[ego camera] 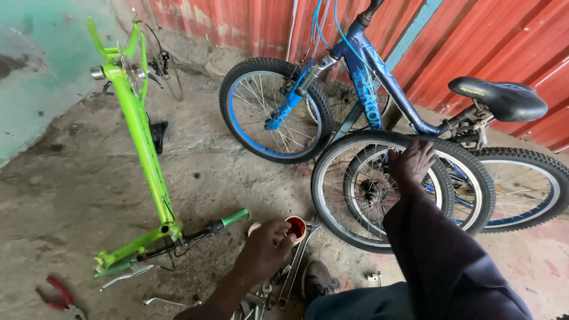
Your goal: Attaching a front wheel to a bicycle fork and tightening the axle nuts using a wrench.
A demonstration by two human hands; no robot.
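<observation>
i see red pliers on the concrete floor at lower left, beside the upturned green bike frame. my left hand curls its fingers into a small red tub beside some wrenches, while my right hand rests spread on a loose wheel's tyre leaning by the blue bike.

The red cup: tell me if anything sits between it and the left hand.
Nothing does. The left hand already has its fingers at the rim of the red cup, which stands on the ground beside a long spanner.
</observation>
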